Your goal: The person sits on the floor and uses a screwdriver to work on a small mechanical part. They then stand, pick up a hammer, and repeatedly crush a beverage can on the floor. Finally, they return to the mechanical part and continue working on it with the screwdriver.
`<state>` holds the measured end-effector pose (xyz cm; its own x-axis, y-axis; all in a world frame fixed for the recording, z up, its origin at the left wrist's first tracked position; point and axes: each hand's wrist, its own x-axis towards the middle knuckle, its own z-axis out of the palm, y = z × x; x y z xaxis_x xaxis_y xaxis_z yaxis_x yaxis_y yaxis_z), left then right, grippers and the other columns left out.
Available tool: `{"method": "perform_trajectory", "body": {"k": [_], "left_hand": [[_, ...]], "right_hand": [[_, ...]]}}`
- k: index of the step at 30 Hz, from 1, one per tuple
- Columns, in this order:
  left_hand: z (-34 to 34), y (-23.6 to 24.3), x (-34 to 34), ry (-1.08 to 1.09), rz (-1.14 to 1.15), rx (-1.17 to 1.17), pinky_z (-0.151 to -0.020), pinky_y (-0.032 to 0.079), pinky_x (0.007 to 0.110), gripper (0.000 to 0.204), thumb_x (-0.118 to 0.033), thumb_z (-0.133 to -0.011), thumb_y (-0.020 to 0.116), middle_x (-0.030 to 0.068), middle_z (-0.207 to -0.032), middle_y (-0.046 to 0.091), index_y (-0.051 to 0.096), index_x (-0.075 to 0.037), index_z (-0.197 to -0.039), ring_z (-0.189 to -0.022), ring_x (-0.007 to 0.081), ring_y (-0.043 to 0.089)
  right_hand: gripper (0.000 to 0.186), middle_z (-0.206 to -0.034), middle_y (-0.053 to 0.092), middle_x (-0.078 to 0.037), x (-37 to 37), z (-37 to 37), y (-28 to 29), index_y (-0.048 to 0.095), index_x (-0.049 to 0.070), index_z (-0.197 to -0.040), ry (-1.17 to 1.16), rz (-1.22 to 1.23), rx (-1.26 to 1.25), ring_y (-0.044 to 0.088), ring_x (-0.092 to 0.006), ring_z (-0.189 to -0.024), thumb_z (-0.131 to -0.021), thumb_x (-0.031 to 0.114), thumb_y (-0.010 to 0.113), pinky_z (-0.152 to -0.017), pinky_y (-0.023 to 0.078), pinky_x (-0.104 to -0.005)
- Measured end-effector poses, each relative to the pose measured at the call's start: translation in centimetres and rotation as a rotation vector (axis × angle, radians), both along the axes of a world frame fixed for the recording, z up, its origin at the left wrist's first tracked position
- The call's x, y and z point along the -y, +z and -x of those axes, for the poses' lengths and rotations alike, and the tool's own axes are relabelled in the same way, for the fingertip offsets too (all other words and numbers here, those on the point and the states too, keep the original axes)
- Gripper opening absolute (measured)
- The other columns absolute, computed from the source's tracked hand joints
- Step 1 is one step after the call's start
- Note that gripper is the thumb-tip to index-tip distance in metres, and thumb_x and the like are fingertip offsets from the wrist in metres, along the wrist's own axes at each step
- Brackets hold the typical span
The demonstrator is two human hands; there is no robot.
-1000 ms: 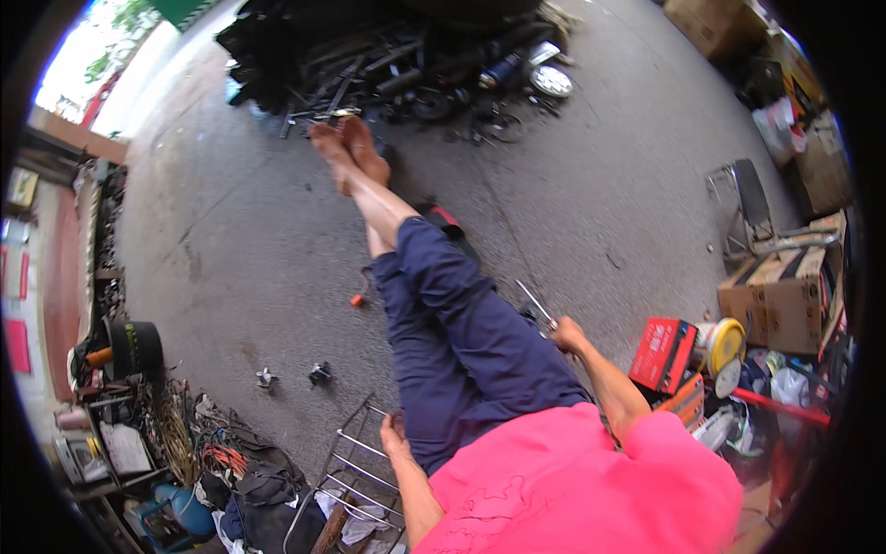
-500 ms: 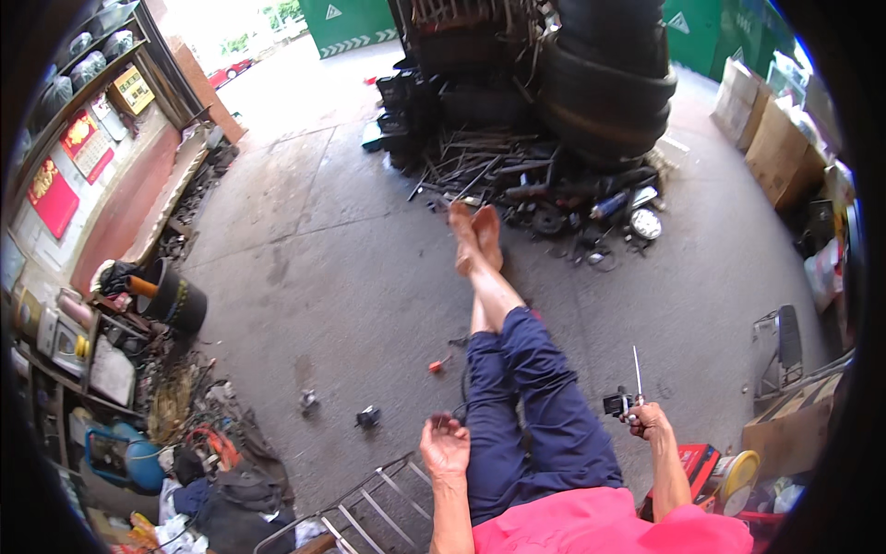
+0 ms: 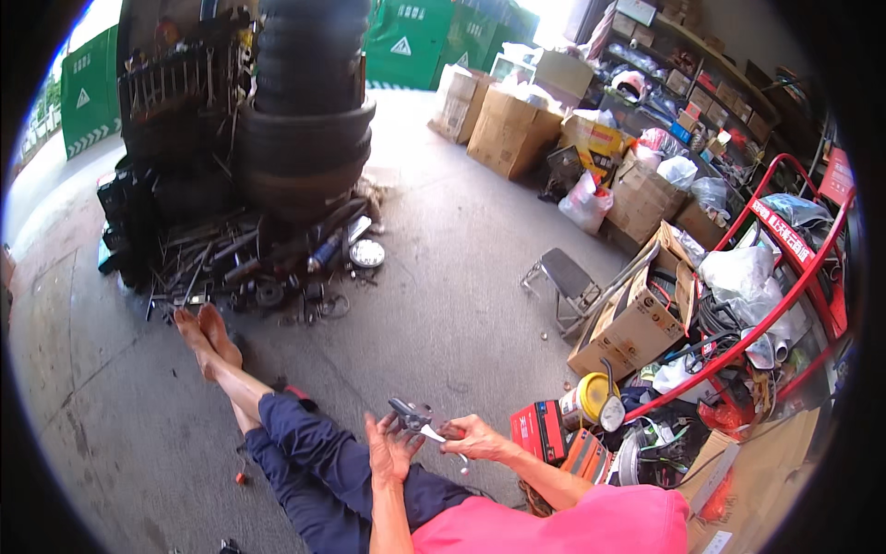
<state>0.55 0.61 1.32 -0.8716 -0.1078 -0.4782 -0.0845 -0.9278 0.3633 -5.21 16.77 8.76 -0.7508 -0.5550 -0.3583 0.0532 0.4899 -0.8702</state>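
Note:
My two hands are close together above my lap. A small dark mechanical part with silvery areas (image 3: 410, 414) lies at the fingers of my left hand (image 3: 391, 452), which is cupped palm up around its lower side. From the right, my right hand (image 3: 472, 437) closes its thumb and fingers on a thin, pale screwdriver (image 3: 432, 433). Its light end meets the part; most of its handle is hidden by my fingers. The exact kind of the part is too blurred to tell.
My crossed legs (image 3: 305, 443) stretch forward on the concrete floor. Ahead stand stacked tyres (image 3: 309, 138) above a heap of scrap metal (image 3: 249, 268). To the right are a red box (image 3: 538, 432), a yellow-lidded tub (image 3: 591, 399), cardboard boxes (image 3: 637, 314) and a red-framed trolley (image 3: 757, 337).
The view has swung to the right. My hands, apart on either side of my legs before, have come together, bringing the dark part and screwdriver from my right side to my left hand.

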Motion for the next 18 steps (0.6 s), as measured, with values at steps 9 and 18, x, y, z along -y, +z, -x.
{"method": "perform_trajectory", "body": {"k": [9, 18], "left_hand": [[0.2, -0.9, 3.0, 0.222, -0.396, -0.056, -0.055, 0.052, 0.034, 0.049, -0.049, -0.087, 0.054, 0.0213, -0.095, 0.063, 0.057, -0.003, -0.105, -0.064, 0.0253, 0.06], [-0.2, -1.9, 2.3, 0.294, -0.409, -0.126, -0.059, 0.053, 0.037, 0.048, -0.049, -0.088, 0.053, 0.0138, -0.093, 0.064, 0.058, -0.003, -0.102, -0.085, 0.0311, 0.063]], "right_hand": [[0.015, -0.06, 0.052, 0.003, 6.0, -2.1, 1.7, 0.063, 0.004, -0.089, 0.093, -0.005, 0.152, 0.051, -0.0064, -0.05, -0.076, 0.011, 0.065, -0.037, 0.047, -0.0251], [0.02, -0.058, 0.052, 0.001, 3.6, -2.5, 3.5, 0.063, 0.0, -0.085, -0.038, -0.094, -0.245, 0.049, -0.0044, -0.05, -0.078, 0.016, 0.071, -0.043, 0.042, -0.0238]]}}
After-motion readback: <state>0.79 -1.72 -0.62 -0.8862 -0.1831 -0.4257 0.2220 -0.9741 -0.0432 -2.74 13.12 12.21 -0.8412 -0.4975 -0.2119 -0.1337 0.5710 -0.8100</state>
